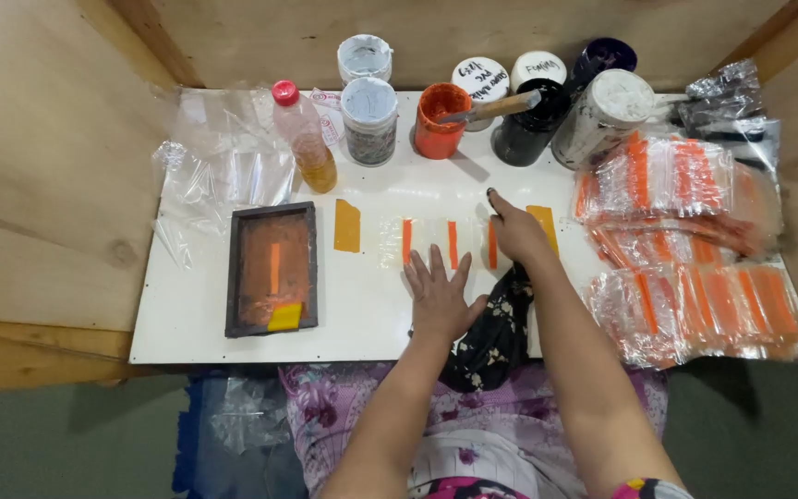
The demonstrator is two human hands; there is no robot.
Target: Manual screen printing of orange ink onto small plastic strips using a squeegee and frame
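White work board. Clear bags on it: three vertical orange stripes. Dark printing frame: orange-stained mesh, one brighter orange slot; yellow squeegee lying on it. Amber card. Open pot: orange. Bottle: red cap, amber contents. Stacked bags: clear, orange-striped. Black cloth: small pale floral print.
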